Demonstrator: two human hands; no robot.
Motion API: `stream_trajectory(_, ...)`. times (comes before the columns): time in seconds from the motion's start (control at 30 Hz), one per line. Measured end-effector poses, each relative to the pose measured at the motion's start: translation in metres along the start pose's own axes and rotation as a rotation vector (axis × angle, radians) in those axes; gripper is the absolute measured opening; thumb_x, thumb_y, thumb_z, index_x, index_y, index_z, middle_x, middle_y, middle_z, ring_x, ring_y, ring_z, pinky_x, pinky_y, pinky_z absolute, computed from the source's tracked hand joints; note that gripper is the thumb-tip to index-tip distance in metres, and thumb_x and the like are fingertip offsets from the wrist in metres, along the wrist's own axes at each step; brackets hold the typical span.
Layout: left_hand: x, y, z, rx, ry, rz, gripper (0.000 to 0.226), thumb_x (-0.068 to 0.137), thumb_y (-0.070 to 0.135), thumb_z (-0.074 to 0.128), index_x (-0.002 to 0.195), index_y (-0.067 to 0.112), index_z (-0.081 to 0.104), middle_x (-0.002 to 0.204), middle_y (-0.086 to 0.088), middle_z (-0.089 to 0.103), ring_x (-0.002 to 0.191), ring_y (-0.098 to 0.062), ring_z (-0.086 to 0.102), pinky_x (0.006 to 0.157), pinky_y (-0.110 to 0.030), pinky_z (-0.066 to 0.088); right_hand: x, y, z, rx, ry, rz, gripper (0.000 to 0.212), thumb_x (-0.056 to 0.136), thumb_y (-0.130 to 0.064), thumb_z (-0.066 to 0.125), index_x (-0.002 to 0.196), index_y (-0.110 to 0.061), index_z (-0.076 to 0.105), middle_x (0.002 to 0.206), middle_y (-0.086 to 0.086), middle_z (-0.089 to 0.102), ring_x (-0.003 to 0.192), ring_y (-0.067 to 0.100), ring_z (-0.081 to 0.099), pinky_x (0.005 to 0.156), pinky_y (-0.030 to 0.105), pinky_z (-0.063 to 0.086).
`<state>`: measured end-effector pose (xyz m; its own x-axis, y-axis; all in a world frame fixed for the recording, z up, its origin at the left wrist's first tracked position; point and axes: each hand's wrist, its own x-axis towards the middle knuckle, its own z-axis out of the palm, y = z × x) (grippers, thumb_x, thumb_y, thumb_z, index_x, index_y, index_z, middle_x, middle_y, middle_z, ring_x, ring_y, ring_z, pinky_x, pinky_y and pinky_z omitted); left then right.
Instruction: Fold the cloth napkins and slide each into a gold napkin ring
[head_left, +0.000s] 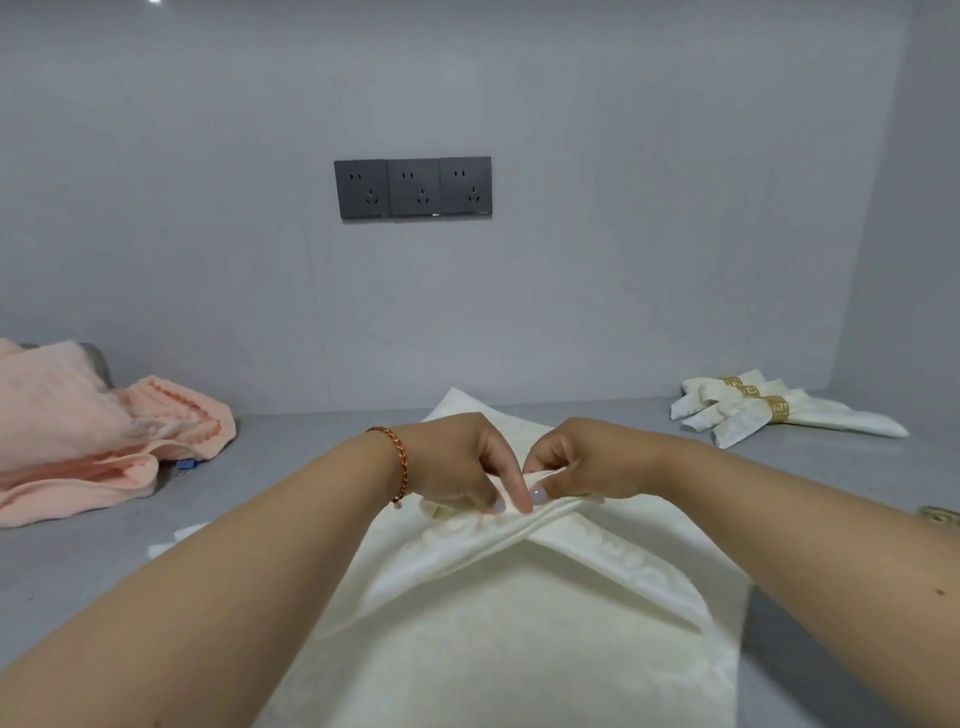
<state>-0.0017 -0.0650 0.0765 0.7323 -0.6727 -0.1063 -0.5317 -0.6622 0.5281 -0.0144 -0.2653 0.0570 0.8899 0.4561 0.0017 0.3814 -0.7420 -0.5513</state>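
At the far left of the grey bench (291, 447) lies a rumpled heap of peach-pink towels (88, 431), with a small blue tag (185, 464) showing at its lower edge. Moving inward, the left hand (452, 460), a braided red-and-orange bracelet (396, 462) on its wrist, reaches over the cream napkin (498, 639) spread in the middle of the bench; its grip is closed, fingers curled down and pinching a raised fold of the cloth at the centre. Touching it from the other side, the right hand (587, 460) pinches the same gathered ridge, thumb and forefinger tight on the fabric, so two creases run out from the pinch toward the near corners. On the wall behind sits a dark triple power socket (413, 188). Further right, well apart from the hands, finished napkins (779, 413) lie bundled together, each wearing a gold napkin ring (777, 408). At the right edge, a loose gold ring (943, 517) is partly cut off.
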Motion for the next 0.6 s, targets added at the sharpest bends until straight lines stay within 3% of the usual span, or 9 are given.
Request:
stream_trajectory(0.1, -0.008, 0.018, 0.008, 0.099, -0.021, 0.003, 0.026, 0.079, 0.014, 0.075, 0.095, 0.033, 0.077, 0.043, 0.011, 0.032, 0.045, -0.011, 0.033, 0.044, -0.016, 0.03, -0.013, -0.002, -0.002, 0.002, 0.004, 0.0, 0.021, 0.087, -0.027, 0.07, 0.094, -0.007, 0.067, 0.061, -0.006, 0.046, 0.051, 0.008, 0.037, 0.049, 0.02, 0.031)
stream_trajectory(0.2, -0.011, 0.03, 0.013, 0.071, 0.005, 0.005, 0.028, 0.073, 0.014, 0.082, 0.09, 0.036, 0.076, 0.044, 0.01, 0.031, 0.05, -0.019, 0.034, 0.046, -0.02, 0.035, -0.026, 0.001, -0.005, 0.048, 0.036, 0.003, 0.021, 0.086, -0.026, 0.071, 0.092, -0.005, 0.067, 0.06, -0.006, 0.046, 0.05, 0.007, 0.037, 0.048, 0.019, 0.031)
stream_trajectory(0.3, -0.013, 0.038, 0.015, 0.078, 0.009, 0.034, 0.026, 0.077, 0.014, 0.078, 0.092, 0.036, 0.076, 0.046, 0.009, 0.03, 0.049, -0.017, 0.033, 0.044, -0.018, 0.035, -0.038, 0.003, -0.01, 0.067, 0.041, -0.002, 0.018, 0.086, -0.024, 0.071, 0.089, -0.006, 0.067, 0.055, -0.01, 0.046, 0.046, 0.004, 0.037, 0.048, 0.018, 0.03)
stream_trajectory(0.4, -0.012, 0.05, 0.02, 0.101, 0.005, 0.071, 0.018, 0.086, 0.02, 0.071, 0.094, 0.035, 0.076, 0.043, 0.01, 0.029, 0.046, -0.009, 0.028, 0.044, -0.014, 0.028, -0.053, 0.004, -0.013, 0.043, 0.01, 0.002, 0.01, 0.087, -0.024, 0.07, 0.08, -0.018, 0.066, 0.05, -0.014, 0.047, 0.046, 0.003, 0.039, 0.05, 0.017, 0.032)
stream_trajectory(0.47, -0.008, 0.054, 0.023, 0.091, 0.018, 0.09, 0.019, 0.086, 0.019, 0.071, 0.09, 0.037, 0.077, 0.048, 0.01, 0.03, 0.051, -0.012, 0.027, 0.046, -0.016, 0.026, -0.061, 0.005, -0.016, 0.063, 0.018, 0.02, 0.009, 0.087, -0.027, 0.069, 0.08, -0.022, 0.067, 0.057, -0.012, 0.052, 0.053, 0.006, 0.044, 0.056, 0.019, 0.036)
stream_trajectory(0.6, 0.003, 0.056, 0.027, 0.048, 0.042, 0.127, 0.024, 0.082, 0.017, 0.074, 0.084, 0.041, 0.077, 0.064, -0.005, 0.041, 0.062, -0.022, 0.037, 0.059, -0.024, 0.034, -0.086, 0.03, -0.051, 0.074, 0.263, 0.117, 0.018, 0.092, -0.035, 0.061, 0.099, -0.02, 0.068, 0.091, -0.001, 0.071, 0.083, 0.011, 0.058, 0.08, 0.027, 0.047)
